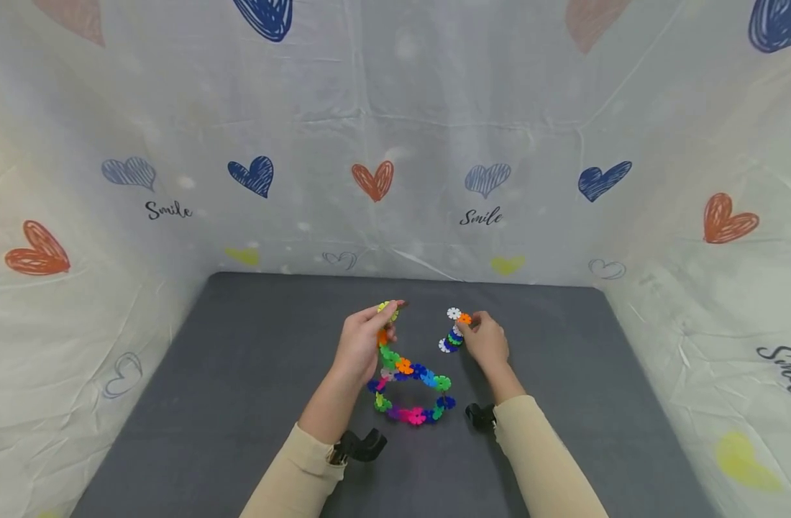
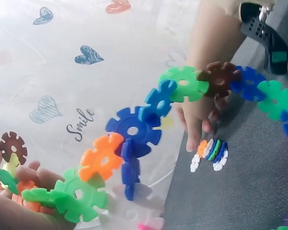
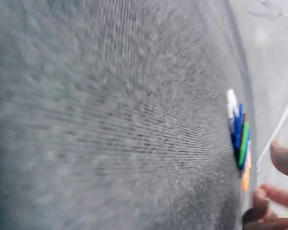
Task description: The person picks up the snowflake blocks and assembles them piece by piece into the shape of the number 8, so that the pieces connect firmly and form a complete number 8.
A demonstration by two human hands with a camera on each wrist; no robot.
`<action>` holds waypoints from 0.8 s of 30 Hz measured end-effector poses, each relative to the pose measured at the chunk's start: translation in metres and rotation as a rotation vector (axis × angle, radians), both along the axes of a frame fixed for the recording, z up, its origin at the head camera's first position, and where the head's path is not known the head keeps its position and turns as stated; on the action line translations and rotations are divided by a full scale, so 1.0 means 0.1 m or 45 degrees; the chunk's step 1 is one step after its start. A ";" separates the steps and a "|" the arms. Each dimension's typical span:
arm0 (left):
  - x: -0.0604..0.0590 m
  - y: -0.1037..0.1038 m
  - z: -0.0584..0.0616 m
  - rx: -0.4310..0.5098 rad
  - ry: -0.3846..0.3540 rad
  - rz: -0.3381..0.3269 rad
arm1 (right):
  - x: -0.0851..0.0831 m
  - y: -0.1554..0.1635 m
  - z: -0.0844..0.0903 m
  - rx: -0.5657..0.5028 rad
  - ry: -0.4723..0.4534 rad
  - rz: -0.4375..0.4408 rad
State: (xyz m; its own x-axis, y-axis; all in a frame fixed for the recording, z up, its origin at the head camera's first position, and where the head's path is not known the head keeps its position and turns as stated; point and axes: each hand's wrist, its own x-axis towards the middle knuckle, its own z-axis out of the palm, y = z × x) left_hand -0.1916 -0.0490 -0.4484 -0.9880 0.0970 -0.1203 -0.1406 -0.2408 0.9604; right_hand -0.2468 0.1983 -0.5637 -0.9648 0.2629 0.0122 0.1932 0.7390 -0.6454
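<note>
My left hand point(image 1: 358, 344) grips the upper end of a chain of interlocking flower-shaped plastic discs point(image 1: 416, 416) in many colours. The lower part of the chain forms a loop over the table. In the left wrist view, a brown disc point(image 2: 13, 148) and an orange disc point(image 2: 102, 158) show along it. My right hand point(image 1: 489, 345) is beside a small pile of loose discs point(image 1: 451, 341), white, blue and green, with an orange disc point(image 1: 465, 318) by its fingertips. The right wrist view shows its thumb point(image 3: 284, 158) and fingers apart, with nothing between them.
A dark grey table point(image 1: 259, 338) lies under both hands. Behind it and on both sides hangs a pale curtain point(image 1: 421, 144) printed with hearts and "Smile". Black straps with mounts point(image 1: 363, 446) sit on both wrists.
</note>
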 end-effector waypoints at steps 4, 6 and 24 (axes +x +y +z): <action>0.00 0.00 0.01 -0.051 -0.007 -0.008 | -0.13 -0.03 -0.04 0.134 -0.037 0.052; 0.00 0.00 0.00 -0.055 -0.003 -0.014 | -0.17 -0.05 -0.05 0.231 -0.082 0.086; -0.01 0.00 -0.02 -0.100 -0.011 -0.043 | -0.22 -0.21 -0.07 0.244 0.049 0.148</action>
State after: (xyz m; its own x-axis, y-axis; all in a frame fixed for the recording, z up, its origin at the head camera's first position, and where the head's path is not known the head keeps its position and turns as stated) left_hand -0.1931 -0.0489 -0.4503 -0.9832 0.1202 -0.1372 -0.1555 -0.1594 0.9749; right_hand -0.2685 0.1774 -0.5708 -0.9863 0.1390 0.0887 0.0772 0.8647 -0.4962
